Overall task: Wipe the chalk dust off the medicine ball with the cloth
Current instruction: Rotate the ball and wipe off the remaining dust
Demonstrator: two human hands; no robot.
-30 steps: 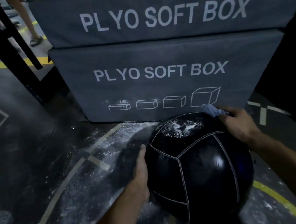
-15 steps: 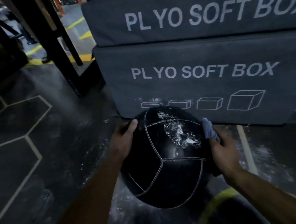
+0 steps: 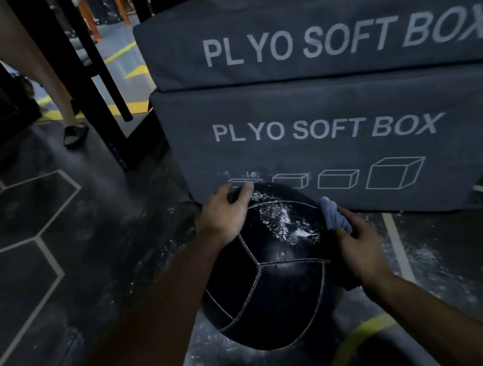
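- Medicine ball: likely heavy, slick panels; brace it at both sides.
- Left hand flat on top, fingers relaxed.
- Right hand clenches cloth beside chalk patch.

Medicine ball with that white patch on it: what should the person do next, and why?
Probably slide the right hand with the cloth leftward across the chalk dust. The cloth sits at the patch's right edge, the dust looks unwiped, and the left hand rests on the medicine ball, steadying it.
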